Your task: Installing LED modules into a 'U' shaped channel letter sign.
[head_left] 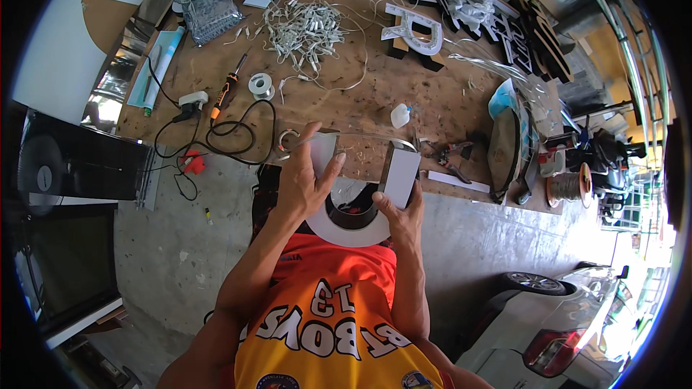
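Note:
A U-shaped sign letter point(348, 236) with a pale grey face and dark side walls is held at the table's near edge, its curve toward me. My left hand point(303, 184) grips the letter's left arm, thumb over the face and index finger stretched along the outside. Around the right arm, my right hand point(404, 220) is closed with the thumb on the face. A thin, shiny strip point(360, 135) spans the letter's open end, running from a curled end beside my left fingers to the right arm. Some fingers are hidden behind the letter.
A soldering iron point(225, 92), solder spool point(261, 86) and looped black cord lie left on the wooden table point(324, 112). Farther back sit a pile of small LED modules point(306, 32) and several sign letters point(422, 32). Pliers point(453, 158) and a small white bottle point(401, 115) lie right.

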Motion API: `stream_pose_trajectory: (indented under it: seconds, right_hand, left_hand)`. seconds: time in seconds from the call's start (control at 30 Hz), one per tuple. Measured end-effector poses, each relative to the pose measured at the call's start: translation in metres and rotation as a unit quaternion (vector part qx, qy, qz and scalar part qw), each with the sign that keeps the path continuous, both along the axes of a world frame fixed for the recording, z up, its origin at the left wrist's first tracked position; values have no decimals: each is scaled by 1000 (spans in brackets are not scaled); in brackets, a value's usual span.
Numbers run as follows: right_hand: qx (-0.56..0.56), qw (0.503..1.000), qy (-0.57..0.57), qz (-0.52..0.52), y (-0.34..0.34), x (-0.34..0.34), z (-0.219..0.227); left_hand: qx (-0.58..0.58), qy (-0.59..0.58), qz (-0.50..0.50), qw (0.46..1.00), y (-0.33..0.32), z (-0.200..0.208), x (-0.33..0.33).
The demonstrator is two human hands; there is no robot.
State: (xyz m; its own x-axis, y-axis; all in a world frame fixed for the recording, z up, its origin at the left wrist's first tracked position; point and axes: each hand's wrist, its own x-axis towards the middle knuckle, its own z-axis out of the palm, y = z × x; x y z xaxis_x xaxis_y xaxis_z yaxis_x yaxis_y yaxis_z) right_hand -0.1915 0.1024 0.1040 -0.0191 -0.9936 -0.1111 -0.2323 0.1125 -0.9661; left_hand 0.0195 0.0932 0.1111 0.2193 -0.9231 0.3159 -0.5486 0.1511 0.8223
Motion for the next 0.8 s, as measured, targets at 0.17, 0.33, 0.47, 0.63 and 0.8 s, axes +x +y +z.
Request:
stream_pose_trajectory:
  seconds: [0.17, 0.33, 0.47, 0.63, 0.8]
  right_hand:
    - [25, 996, -75, -35, 0, -1, -9]
    - [65, 987, -142, -49, 5, -2, -15]
    - [94, 958, -271, -16, 5, -7, -14]
    - [75, 899, -419, 104, 0, -18, -14]
    - [130, 807, -570, 79, 5, -18, -24]
  left_hand:
    - [-9, 8, -37, 999, -2, -3, 1]
    - [18, 8, -49, 999, -6, -2, 1]
    - [5, 8, -53, 999, -9, -9, 5]
    - [20, 61, -71, 995, -17, -15, 8]
    - [53, 182, -93, 977, -23, -42, 3]
